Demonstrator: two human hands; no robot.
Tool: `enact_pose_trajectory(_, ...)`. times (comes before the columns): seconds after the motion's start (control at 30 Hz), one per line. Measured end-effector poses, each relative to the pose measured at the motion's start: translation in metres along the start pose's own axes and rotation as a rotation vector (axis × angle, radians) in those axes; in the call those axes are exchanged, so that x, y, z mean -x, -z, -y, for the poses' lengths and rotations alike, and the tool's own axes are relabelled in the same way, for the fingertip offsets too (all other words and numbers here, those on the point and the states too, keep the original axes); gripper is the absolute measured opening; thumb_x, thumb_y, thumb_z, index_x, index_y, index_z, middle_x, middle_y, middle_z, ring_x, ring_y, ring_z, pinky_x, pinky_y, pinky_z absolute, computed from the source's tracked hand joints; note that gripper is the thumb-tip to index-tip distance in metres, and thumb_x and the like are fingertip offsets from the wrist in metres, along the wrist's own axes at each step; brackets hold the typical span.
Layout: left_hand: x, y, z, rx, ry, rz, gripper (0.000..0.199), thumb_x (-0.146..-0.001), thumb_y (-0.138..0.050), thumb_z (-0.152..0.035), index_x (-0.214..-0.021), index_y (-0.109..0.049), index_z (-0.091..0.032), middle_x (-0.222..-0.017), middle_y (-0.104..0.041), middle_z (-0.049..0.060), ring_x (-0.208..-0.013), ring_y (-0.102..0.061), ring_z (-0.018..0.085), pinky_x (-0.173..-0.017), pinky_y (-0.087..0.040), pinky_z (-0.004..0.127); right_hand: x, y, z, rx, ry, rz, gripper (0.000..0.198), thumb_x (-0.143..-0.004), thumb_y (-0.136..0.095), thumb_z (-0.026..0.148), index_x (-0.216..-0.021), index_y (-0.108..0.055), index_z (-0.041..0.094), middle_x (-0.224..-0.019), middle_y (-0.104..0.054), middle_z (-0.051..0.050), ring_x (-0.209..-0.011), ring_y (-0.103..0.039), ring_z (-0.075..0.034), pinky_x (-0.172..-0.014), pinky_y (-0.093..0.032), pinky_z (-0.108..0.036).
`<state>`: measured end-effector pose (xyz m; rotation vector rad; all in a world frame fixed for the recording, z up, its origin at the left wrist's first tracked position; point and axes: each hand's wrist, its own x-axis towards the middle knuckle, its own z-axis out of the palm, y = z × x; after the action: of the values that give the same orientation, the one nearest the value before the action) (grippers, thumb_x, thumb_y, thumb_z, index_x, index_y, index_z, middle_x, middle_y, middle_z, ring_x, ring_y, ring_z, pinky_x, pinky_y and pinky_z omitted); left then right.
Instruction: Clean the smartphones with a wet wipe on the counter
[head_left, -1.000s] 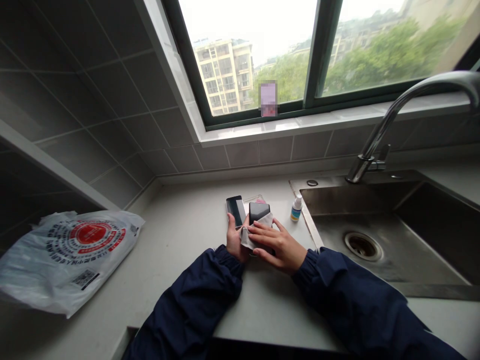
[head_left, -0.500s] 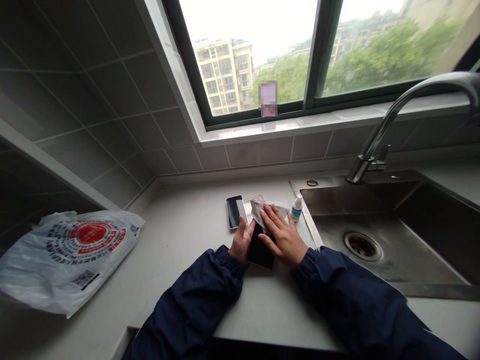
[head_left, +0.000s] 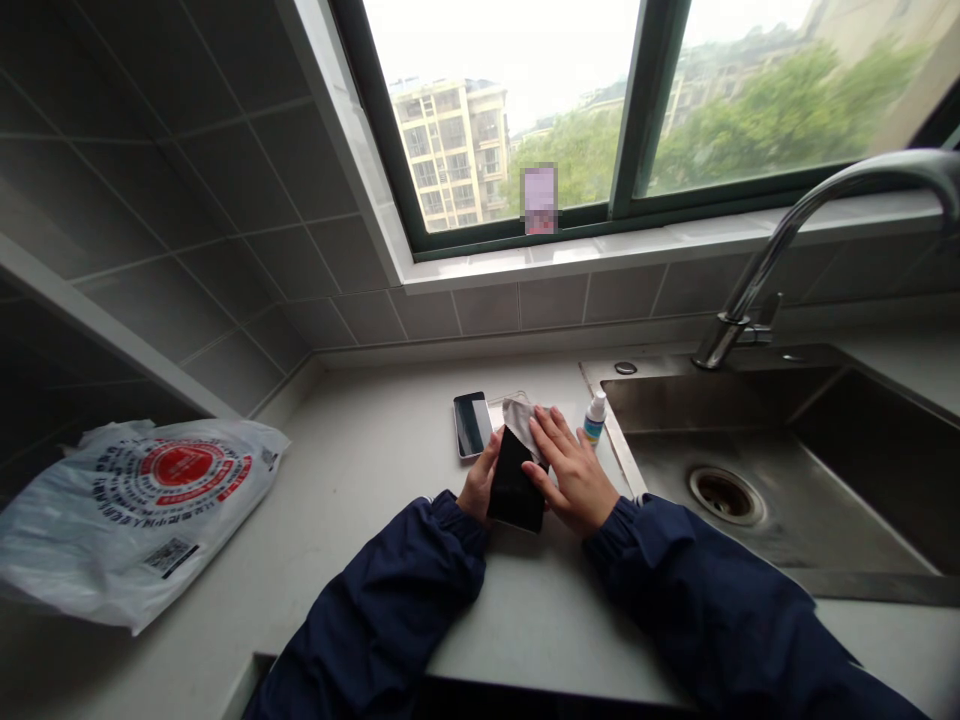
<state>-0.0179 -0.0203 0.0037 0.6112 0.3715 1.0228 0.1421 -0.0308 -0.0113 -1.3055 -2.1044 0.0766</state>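
A black phone (head_left: 516, 490) lies tilted in my left hand (head_left: 478, 487), whose thumb and palm grip its left edge. Over the phone's upper right part is a light grey cloth (head_left: 517, 413). My right hand (head_left: 576, 475) presses this cloth down with its fingers together, the thumb reaching onto the dark screen. Left of the hands, a second phone (head_left: 471, 427) with a pale rim rests on the counter. Partly hidden behind the cloth is a flat clear item (head_left: 514, 397), perhaps a phone case. A small white-capped bottle (head_left: 592, 425) stands just beyond my right fingers.
The white counter (head_left: 360, 470) runs under everything. On the right is a steel sink (head_left: 810, 520) with a tall chrome faucet (head_left: 739, 300). A printed white plastic bag (head_left: 135, 510) lies at the left. The window sill (head_left: 480, 266) borders the back wall.
The black phone has risen slightly and shifted left, and my left hand now wraps its edge with the thumb closer in. My right hand has moved a little to the right with the cloth.
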Motion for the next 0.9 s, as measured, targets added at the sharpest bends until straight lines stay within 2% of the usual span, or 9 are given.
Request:
enact_pose_trajectory(0.17,-0.001,0.001,-0.003,0.039,0.041,-0.013,0.059,-0.095,-0.044,-0.052,-0.146,-0.043,-0.021,-0.132,-0.062,0.013,-0.123,-0.057,0.031,-0.108,-0.040,0.046,-0.001,0.001,0.000,-0.050,0.032,0.011,0.054,-0.100,-0.041,0.037,-0.152,-0.034,0.022,-0.157,-0.032,-0.012,-0.147,-0.025,-0.034,-0.109,-0.031,-0.067)
enact_pose_trajectory(0.4,-0.005,-0.003,-0.008,0.154,-0.006,-0.142,0.070,-0.093,-0.039,-0.059,-0.141,-0.047,-0.008,-0.125,-0.064,0.019,-0.120,-0.059,0.035,-0.108,-0.038,0.049,0.000,0.008,0.008,-0.119,0.135,0.054,0.039,-0.100,-0.043,0.033,-0.135,-0.056,0.023,-0.145,-0.052,-0.009,-0.141,-0.040,-0.031,-0.111,-0.030,-0.064)
enact_pose_trajectory(0.5,-0.006,-0.001,-0.010,0.184,-0.042,-0.168,0.070,-0.092,-0.041,-0.059,-0.140,-0.048,-0.009,-0.123,-0.065,0.019,-0.118,-0.060,0.035,-0.107,-0.040,0.051,0.001,0.013,0.012,-0.169,0.182,0.033,0.033,-0.100,-0.045,0.031,-0.127,-0.062,0.024,-0.138,-0.059,-0.008,-0.137,-0.046,-0.028,-0.113,-0.031,-0.059)
enact_pose_trajectory(0.6,-0.005,0.000,-0.013,0.180,-0.095,-0.195,0.071,-0.091,-0.044,-0.060,-0.141,-0.047,-0.010,-0.122,-0.066,0.019,-0.118,-0.060,0.035,-0.105,-0.041,0.052,0.001,0.016,0.015,-0.200,0.239,0.013,0.029,-0.099,-0.048,0.031,-0.121,-0.065,0.025,-0.134,-0.063,-0.007,-0.133,-0.051,-0.026,-0.113,-0.033,-0.054)
enact_pose_trajectory(0.73,-0.002,0.001,-0.018,0.144,-0.083,-0.204,0.077,-0.087,-0.044,-0.066,-0.139,-0.049,-0.009,-0.123,-0.065,0.021,-0.118,-0.060,0.036,-0.104,-0.042,0.052,0.002,0.017,0.018,-0.213,0.315,-0.001,0.027,-0.096,-0.054,0.033,-0.119,-0.066,0.024,-0.131,-0.065,-0.006,-0.130,-0.054,-0.024,-0.113,-0.036,-0.048)
enact_pose_trajectory(0.9,0.001,0.001,-0.019,0.139,-0.068,-0.238,0.080,-0.083,-0.047,-0.071,-0.142,-0.046,-0.017,-0.126,-0.064,0.018,-0.112,-0.063,0.035,-0.103,-0.042,0.053,0.002,0.019,0.020,-0.235,0.381,0.025,0.032,-0.090,-0.061,0.039,-0.117,-0.067,0.023,-0.127,-0.068,-0.007,-0.129,-0.055,-0.025,-0.114,-0.032,-0.046)
